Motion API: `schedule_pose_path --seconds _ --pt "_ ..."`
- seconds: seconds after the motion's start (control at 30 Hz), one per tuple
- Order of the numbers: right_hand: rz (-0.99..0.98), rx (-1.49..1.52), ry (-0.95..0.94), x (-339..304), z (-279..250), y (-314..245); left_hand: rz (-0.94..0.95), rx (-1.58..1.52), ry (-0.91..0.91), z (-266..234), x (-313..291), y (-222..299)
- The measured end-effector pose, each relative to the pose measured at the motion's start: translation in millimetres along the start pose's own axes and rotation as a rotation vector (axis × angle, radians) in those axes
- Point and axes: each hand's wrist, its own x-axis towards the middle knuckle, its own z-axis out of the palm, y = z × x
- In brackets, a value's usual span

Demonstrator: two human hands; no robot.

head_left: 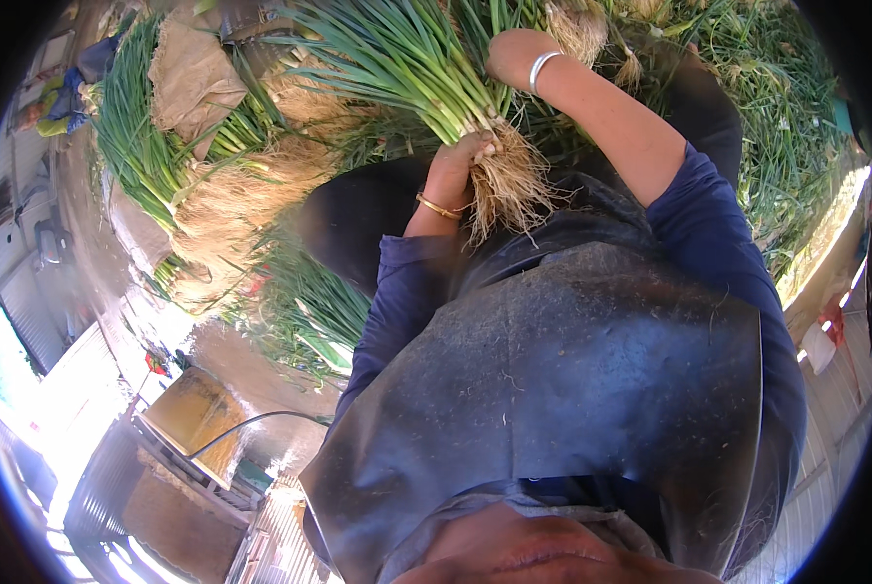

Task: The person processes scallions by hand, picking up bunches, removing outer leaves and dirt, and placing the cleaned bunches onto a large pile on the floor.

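Note:
My left hand (453,173), with a gold-coloured bracelet at its wrist, is closed round the lower stalks of a thick bunch of green onions (412,73). The leaves point up and to the left. Below the grip hang the pale, stringy roots (510,185), over my lap. On the right side of the bunch is my right hand (520,56), wearing a silver bangle, its fingers curled in among the stalks. What those fingers hold, if anything, is hidden.
At the left lie stacked green onion bundles (134,127) with long roots, partly under brown sackcloth (195,78). Loose green leaves (767,146) cover the ground at the right. More leaves (319,292) lie beside my left arm. A dark apron (572,360) covers my front.

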Motion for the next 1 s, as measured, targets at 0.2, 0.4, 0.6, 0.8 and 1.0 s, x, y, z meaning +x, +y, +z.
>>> schedule_pose_path --seconds 0.2,0.4,0.6,0.8,1.0 --pt "-0.285 0.904 0.002 -64.9 -61.8 -15.6 0.025 -0.026 0.006 -9.9 1.1 1.3" --pt "-0.005 0.874 -0.128 -66.1 -36.2 3.9 0.021 -0.100 -0.115 -6.4 0.8 6.2" --pt "-0.044 1.323 -0.135 -60.0 9.2 -11.1 0.087 -0.116 -0.203 -18.7 5.5 0.9" --pt "-0.122 1.677 -0.019 -98.5 -12.0 3.6 0.068 -0.239 -0.375 -9.6 -4.0 12.4" --pt "-0.039 1.145 -0.307 -41.4 -8.6 -12.2 0.103 -0.152 -0.300 -21.6 6.0 3.0"
